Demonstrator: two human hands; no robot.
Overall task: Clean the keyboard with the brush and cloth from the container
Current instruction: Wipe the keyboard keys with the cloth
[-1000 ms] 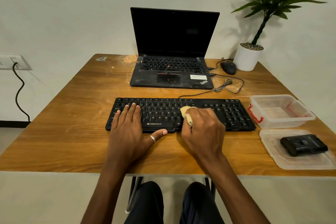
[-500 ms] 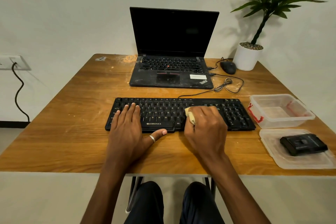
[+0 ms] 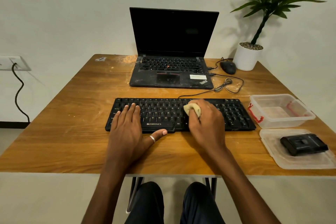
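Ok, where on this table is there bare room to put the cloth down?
Bare wood lies left of the keyboard and laptop, and in the strip between them. The right side is crowded: container, lid, cable, mouse, pot.

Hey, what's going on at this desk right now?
A person is cleaning the black keyboard: the right hand grips a bunched yellowish cloth against the middle keys, while the left hand lies flat on the left keys. A black object, probably the brush, rests on the lid beside the open container.
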